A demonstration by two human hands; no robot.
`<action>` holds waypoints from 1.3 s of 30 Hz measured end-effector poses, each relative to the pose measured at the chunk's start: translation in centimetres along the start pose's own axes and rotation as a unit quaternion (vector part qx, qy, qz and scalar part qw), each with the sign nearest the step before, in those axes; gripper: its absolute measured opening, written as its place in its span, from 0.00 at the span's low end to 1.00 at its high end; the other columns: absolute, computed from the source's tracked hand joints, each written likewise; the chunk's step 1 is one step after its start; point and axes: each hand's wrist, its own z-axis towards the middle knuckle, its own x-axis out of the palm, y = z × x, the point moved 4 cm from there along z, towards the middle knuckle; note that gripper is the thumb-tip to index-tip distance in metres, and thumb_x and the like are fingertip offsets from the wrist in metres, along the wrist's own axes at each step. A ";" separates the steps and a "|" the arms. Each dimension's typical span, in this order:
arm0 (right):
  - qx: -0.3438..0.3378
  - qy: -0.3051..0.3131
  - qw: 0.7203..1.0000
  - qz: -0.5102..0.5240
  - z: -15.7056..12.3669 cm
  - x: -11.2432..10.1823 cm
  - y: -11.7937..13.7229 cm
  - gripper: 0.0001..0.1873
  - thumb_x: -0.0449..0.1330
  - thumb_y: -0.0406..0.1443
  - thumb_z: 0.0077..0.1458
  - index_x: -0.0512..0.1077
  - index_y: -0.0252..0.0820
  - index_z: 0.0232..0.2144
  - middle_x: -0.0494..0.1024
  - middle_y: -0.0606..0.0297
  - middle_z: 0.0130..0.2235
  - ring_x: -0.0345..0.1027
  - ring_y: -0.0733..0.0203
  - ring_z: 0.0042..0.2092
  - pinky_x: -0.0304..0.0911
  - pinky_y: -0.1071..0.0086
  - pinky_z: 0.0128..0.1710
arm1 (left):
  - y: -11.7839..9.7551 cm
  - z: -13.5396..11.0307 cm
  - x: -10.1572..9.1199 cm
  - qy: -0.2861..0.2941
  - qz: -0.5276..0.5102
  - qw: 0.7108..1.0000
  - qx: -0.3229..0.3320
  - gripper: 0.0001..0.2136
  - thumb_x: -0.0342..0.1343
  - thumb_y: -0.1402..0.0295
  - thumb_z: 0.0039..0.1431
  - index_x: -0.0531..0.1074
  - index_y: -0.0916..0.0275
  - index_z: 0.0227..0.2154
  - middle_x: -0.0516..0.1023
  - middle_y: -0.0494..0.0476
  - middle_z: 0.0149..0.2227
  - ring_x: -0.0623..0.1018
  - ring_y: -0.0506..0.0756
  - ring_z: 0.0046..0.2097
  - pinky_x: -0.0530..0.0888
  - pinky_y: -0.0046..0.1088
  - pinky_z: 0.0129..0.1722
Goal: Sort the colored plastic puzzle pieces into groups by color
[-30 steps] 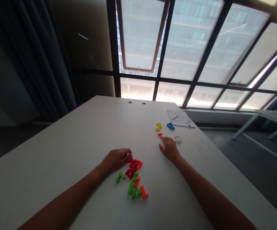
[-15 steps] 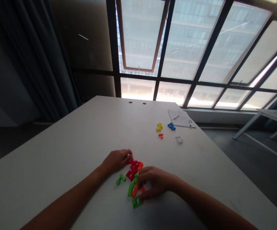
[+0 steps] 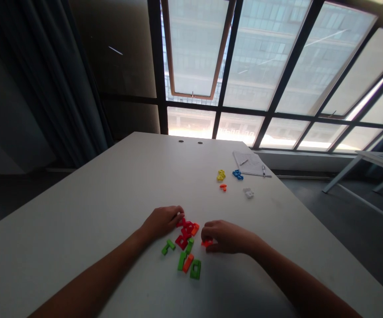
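A cluster of small plastic puzzle pieces lies on the white table: red pieces, green pieces and an orange piece. My left hand rests with curled fingers on the table, its fingertips touching the red pieces at the cluster's far-left end. My right hand is closed in a pinch on a small orange piece, just right of the cluster.
Farther back on the table lie a yellow piece, a blue piece, a small orange piece and a white piece. A sheet of paper with a pen sits near the right edge. Windows stand behind.
My right hand came back from the far orange piece to the cluster, picked an orange piece from its lower end and lifted it up and right. The left hand stayed put.
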 end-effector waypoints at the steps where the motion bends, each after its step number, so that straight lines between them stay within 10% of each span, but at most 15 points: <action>1: 0.025 0.002 1.000 0.001 -0.1 -0.3 -0.7 0.09 0.67 0.35 0.57 0.75 0.43 0.42 0.77 0.64 0.42 0.71 0.61 0.37 0.61 0.72 0.33 | 0.0 0.0 0.0 0.001 0.000 1.000 -0.001 0.14 0.44 0.58 0.71 0.74 0.54 0.40 0.81 0.49 0.37 0.78 0.53 0.36 0.65 0.28 0.36; 15: 0.087 -0.291 0.948 -0.094 -0.4 -1.1 -8.7 0.14 0.61 0.31 0.62 0.74 0.44 0.50 0.78 0.58 0.51 0.72 0.54 0.51 0.67 0.61 0.52 | 0.1 0.0 -0.1 0.008 0.000 1.000 -0.013 0.14 0.44 0.58 0.71 0.74 0.53 0.40 0.81 0.49 0.35 0.78 0.53 0.35 0.65 0.28 0.36; 25: 0.145 -0.101 0.983 -0.049 -4.0 -3.8 -8.4 0.27 0.65 0.39 0.57 0.71 0.55 0.59 0.78 0.64 0.56 0.74 0.50 0.52 0.68 0.61 0.50 | 0.0 0.0 -0.2 0.007 -0.004 1.000 -0.006 0.15 0.43 0.58 0.71 0.75 0.54 0.40 0.81 0.50 0.36 0.78 0.53 0.35 0.66 0.28 0.36; 39: 0.192 -0.113 0.963 -0.152 -3.1 -3.0 -8.8 0.20 0.62 0.36 0.60 0.75 0.50 0.55 0.81 0.59 0.51 0.76 0.51 0.48 0.68 0.63 0.48 | 0.3 0.0 0.2 0.009 -0.001 1.000 -0.009 0.15 0.43 0.57 0.71 0.74 0.54 0.41 0.81 0.50 0.35 0.78 0.54 0.35 0.66 0.28 0.37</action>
